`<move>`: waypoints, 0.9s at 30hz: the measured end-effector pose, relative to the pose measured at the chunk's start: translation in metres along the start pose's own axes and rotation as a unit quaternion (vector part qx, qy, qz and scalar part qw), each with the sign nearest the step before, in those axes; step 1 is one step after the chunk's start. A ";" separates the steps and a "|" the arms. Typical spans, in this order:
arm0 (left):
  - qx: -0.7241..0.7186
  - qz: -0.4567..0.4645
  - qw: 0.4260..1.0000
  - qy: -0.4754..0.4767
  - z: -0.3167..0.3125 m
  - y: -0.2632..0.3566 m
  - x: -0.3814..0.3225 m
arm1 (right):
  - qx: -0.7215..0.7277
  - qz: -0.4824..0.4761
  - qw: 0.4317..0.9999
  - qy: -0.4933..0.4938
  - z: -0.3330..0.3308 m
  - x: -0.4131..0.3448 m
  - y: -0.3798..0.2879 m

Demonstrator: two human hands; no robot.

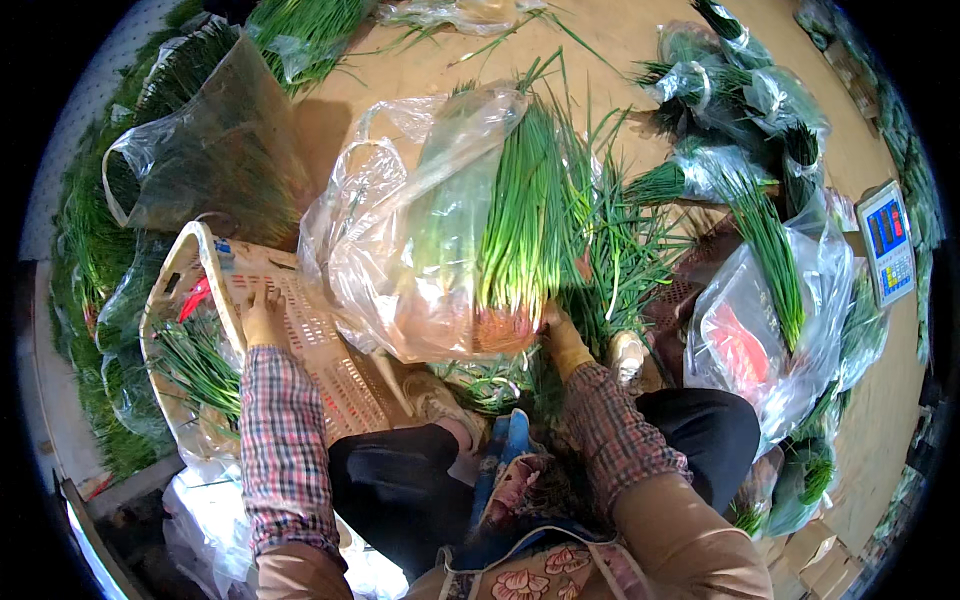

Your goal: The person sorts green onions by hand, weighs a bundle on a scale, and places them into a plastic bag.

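A large bunch of green chives with pale stems and reddish root ends lies before me, partly inside a clear plastic bag. My right hand is at the root end on the bunch's right side; its fingers are partly hidden, so its hold cannot be told. My left hand rests at the rim of a plastic basket, fingers spread, with nothing seen in it. Loose chives lie right of the bunch. More chives lie in the white-rimmed basket at the left.
At the right stand a digital scale and a clear bag with chives on it. Bagged bundles lie at the upper right. A large filled plastic bag stands at the upper left. A blue-handled tool lies between my legs.
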State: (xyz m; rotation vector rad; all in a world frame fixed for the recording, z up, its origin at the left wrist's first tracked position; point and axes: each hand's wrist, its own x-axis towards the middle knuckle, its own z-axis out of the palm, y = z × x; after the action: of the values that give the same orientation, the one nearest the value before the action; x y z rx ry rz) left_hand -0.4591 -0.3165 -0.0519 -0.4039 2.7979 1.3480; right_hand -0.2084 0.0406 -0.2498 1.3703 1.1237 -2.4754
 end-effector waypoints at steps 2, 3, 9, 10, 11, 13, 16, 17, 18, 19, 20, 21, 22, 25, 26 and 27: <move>-0.221 0.005 0.970 -0.104 0.028 0.049 -0.035 | -0.024 -0.047 0.998 0.038 -0.006 -0.007 0.008; -0.124 0.106 0.971 -0.174 0.037 0.079 -0.068 | -0.055 -0.088 0.993 0.061 -0.004 -0.011 0.014; 0.340 0.459 0.695 -0.437 0.121 0.102 -0.180 | -0.153 -0.168 0.973 -0.042 0.022 -0.029 -0.005; 0.338 0.464 0.692 -0.438 0.133 0.102 -0.174 | -0.151 -0.172 0.973 -0.037 0.015 -0.020 0.001; 0.410 0.423 0.695 -0.412 0.151 0.108 -0.167 | -0.237 -0.260 0.936 0.002 0.000 0.000 0.011; 0.454 0.366 0.728 -0.360 0.154 0.087 -0.143 | -0.384 -0.312 0.868 0.036 -0.005 0.005 0.012; 0.472 0.277 0.774 -0.318 0.149 0.058 -0.108 | -0.413 -0.271 0.868 0.054 0.022 -0.022 -0.007; 0.473 0.280 0.771 -0.320 0.147 0.059 -0.103 | -0.423 -0.250 0.868 0.073 0.022 -0.020 -0.007; 0.461 0.255 0.791 -0.313 0.145 0.060 -0.099 | -0.420 -0.249 0.869 0.076 0.018 -0.017 -0.010; 0.447 0.229 0.809 -0.305 0.142 0.061 -0.094 | -0.458 -0.222 0.856 0.091 0.011 -0.015 -0.016; 0.450 0.230 0.807 -0.306 0.138 0.057 -0.086 | -0.495 -0.193 0.841 0.103 0.005 -0.012 -0.018; 0.465 0.215 0.812 -0.279 0.131 0.048 -0.076 | -0.508 -0.158 0.843 0.080 0.004 -0.015 -0.027; 0.479 0.201 0.816 -0.252 0.124 0.038 -0.066 | -0.509 -0.156 0.843 0.075 0.004 -0.018 -0.029; 0.547 0.138 0.794 -0.225 0.110 0.029 -0.042 | -0.349 -0.116 0.929 0.044 -0.015 -0.015 -0.031; 0.549 0.140 0.792 -0.228 0.109 0.024 -0.038 | -0.346 -0.115 0.930 0.046 -0.014 -0.017 -0.030; 0.547 0.131 0.802 -0.201 0.104 0.016 -0.034 | -0.322 -0.164 0.931 0.056 -0.003 -0.024 -0.032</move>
State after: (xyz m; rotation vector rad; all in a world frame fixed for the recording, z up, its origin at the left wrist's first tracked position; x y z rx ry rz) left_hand -0.4409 -0.2189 -0.1011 0.2887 2.7083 -0.3280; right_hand -0.2056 0.0595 -0.2144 1.1913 2.0924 -1.9046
